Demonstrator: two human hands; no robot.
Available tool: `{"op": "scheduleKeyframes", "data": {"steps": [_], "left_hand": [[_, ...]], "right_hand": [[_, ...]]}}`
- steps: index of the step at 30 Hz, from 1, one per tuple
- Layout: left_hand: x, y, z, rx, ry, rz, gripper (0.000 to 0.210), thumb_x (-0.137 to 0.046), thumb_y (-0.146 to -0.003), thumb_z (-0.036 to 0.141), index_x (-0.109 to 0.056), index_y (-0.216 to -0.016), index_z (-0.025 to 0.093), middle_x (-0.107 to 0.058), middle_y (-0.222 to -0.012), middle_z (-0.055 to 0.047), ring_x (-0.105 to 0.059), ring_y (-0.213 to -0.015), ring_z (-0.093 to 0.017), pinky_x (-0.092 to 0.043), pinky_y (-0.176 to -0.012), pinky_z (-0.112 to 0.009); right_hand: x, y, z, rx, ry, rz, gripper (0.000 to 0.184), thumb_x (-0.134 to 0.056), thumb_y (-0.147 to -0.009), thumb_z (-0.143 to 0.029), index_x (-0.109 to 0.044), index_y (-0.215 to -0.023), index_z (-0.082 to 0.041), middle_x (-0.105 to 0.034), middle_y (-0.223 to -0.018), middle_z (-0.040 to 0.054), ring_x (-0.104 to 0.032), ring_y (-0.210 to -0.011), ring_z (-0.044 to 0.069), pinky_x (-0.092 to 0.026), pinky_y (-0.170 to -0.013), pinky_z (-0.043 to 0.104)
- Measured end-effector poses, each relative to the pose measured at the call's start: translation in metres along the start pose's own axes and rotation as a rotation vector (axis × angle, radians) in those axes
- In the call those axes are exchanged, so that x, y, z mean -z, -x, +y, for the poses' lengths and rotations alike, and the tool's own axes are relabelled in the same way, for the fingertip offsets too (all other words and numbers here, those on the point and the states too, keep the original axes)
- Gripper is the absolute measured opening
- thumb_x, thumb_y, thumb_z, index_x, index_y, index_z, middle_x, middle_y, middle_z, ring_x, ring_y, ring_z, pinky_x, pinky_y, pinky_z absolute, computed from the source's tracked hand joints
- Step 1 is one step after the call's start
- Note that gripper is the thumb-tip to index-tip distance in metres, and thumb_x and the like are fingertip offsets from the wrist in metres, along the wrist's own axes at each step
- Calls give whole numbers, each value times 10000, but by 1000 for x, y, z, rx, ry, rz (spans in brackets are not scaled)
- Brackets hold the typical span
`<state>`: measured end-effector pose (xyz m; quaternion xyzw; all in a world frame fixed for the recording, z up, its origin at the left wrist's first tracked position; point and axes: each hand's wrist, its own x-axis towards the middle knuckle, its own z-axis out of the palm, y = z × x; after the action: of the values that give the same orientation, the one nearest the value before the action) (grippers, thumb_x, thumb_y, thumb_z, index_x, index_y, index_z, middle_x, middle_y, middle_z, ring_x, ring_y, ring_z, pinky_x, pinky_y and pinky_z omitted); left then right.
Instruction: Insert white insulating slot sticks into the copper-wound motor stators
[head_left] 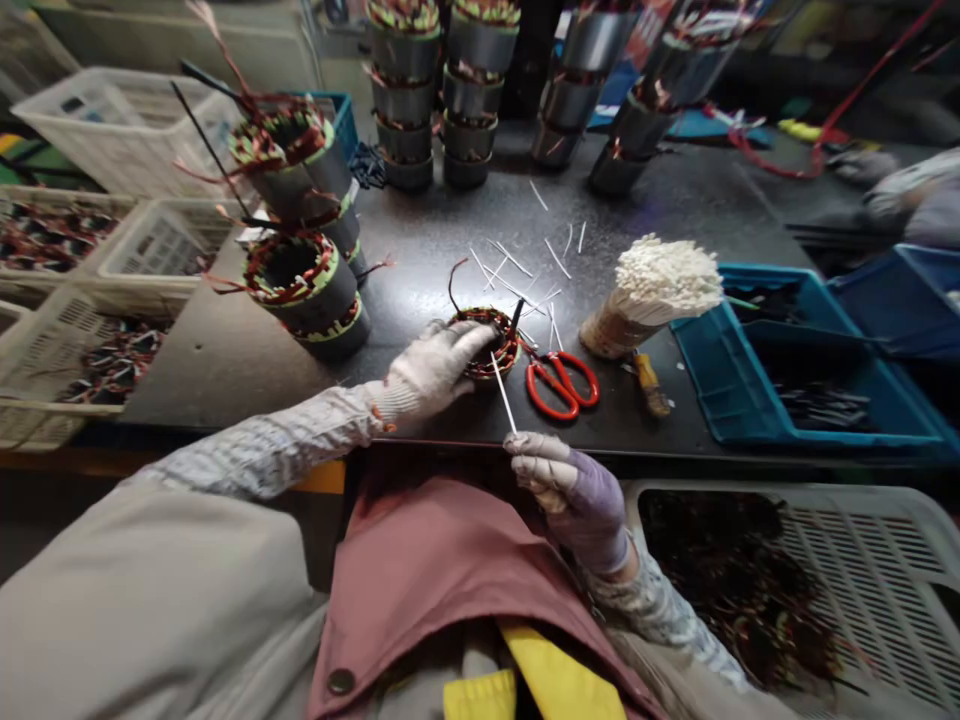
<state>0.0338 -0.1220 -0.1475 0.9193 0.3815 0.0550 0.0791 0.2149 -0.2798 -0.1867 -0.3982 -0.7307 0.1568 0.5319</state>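
Note:
A motor stator (512, 352) with copper windings sits near the table's front edge. My left hand (439, 365), in a white glove, grips its left side, with fingers over the rim and thumb on the near side. In my right hand (566, 490), gloved in white and purple, the closed fingers pinch a thin white cord (504, 392). The cord runs straight from the stator's near side down to the fingertips. Just right of the stator lie red-handled scissors (551, 388). Cut white cord pieces (517, 262) are scattered behind it.
A bundle of white cords (664, 280) stands at right, beside a yellow-handled tool (649, 385) and a blue bin (720, 400). Stacked stators (307, 290) stand left and at the back. White crates (135, 120) fill the far left; another crate (885, 560) is below right.

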Motion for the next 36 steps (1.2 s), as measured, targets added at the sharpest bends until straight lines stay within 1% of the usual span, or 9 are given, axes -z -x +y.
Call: {"op": "scheduleKeyframes", "data": {"steps": [3, 7, 16, 20, 23, 26, 30, 33, 36], "left_hand": [[2, 6, 1, 47, 32, 21, 770, -696, -817, 297, -359, -1500, 186, -473, -1488, -129, -442, -1358, -305, -318, -1170, -433], [-3, -3, 6, 51, 42, -111, 663, -656, -854, 267, -418, -1471, 227, -590, -1366, -99, -532, -1278, -273, -400, -1107, -382], [-9, -8, 3, 74, 90, -50, 566, -624, -881, 317, -485, -1428, 266, -675, -1252, -49, -563, -1245, -254, -392, -1132, -375], [-13, -1, 4, 175, 194, 39, 649, -653, -836, 287, -458, -1454, 268, -625, -1327, -66, -611, -1199, -262, -467, -1063, -359], [-27, 4, 2, 249, 339, 199, 686, -635, -843, 269, -407, -1488, 225, -670, -1266, -86, -636, -1166, -259, -499, -1027, -383], [-43, 6, -1, 148, 421, 375, 533, -595, -882, 248, -505, -1407, 210, -761, -1064, -44, -631, -1184, -216, -407, -1133, -409], [-53, 2, -6, -91, 353, 518, 210, -561, -933, 323, -727, -1044, 256, -779, -1009, -17, -718, -972, -163, -316, -1179, -434], [-54, -1, -10, -203, 302, 596, 234, -521, -960, 329, -747, -974, 272, -787, -961, -13, -731, -921, -152, -339, -1144, -442], [-54, -2, -13, -229, 268, 582, 240, -511, -960, 315, -745, -994, 277, -789, -971, -17, -729, -959, -164, -341, -1131, -457]], "right_hand": [[1, 15, 0, -96, -69, -11, 202, -565, -928, -118, -669, -1048, -243, -743, -1070, 68, -717, -1025, 182, -616, -859, 332], [-3, 29, 2, -175, -132, 2, 236, -585, -904, -80, -669, -1048, -247, -743, -1073, 58, -701, -1074, 190, -593, -928, 364], [-37, 19, 26, -200, -72, 157, 191, -612, -895, -106, -701, -1007, -231, -760, -1044, 55, -733, -970, 165, -613, -865, 295], [-62, -4, 49, -156, -47, 262, 174, -619, -898, -143, -720, -1004, -238, -760, -1051, 49, -727, -997, 177, -607, -903, 319], [-69, -14, 60, -203, -24, 312, 147, -629, -900, -190, -734, -992, -239, -771, -975, 36, -742, -909, 175, -619, -859, 310], [-65, -17, 57, -246, 12, 330, 125, -645, -894, -205, -733, -977, -238, -768, -947, 35, -738, -879, 174, -616, -844, 315], [-52, -25, 39, -257, 133, 301, 49, -678, -868, -248, -715, -853, -218, -737, -904, 50, -715, -843, 170, -602, -789, 313], [-47, -38, 36, -268, 191, 234, 78, -665, -872, -262, -706, -824, -216, -719, -817, 38, -691, -760, 160, -580, -737, 295], [-48, -49, 47, -328, 263, 189, 122, -662, -860, -302, -703, -791, -211, -713, -758, 40, -668, -707, 172, -555, -700, 297]]}}
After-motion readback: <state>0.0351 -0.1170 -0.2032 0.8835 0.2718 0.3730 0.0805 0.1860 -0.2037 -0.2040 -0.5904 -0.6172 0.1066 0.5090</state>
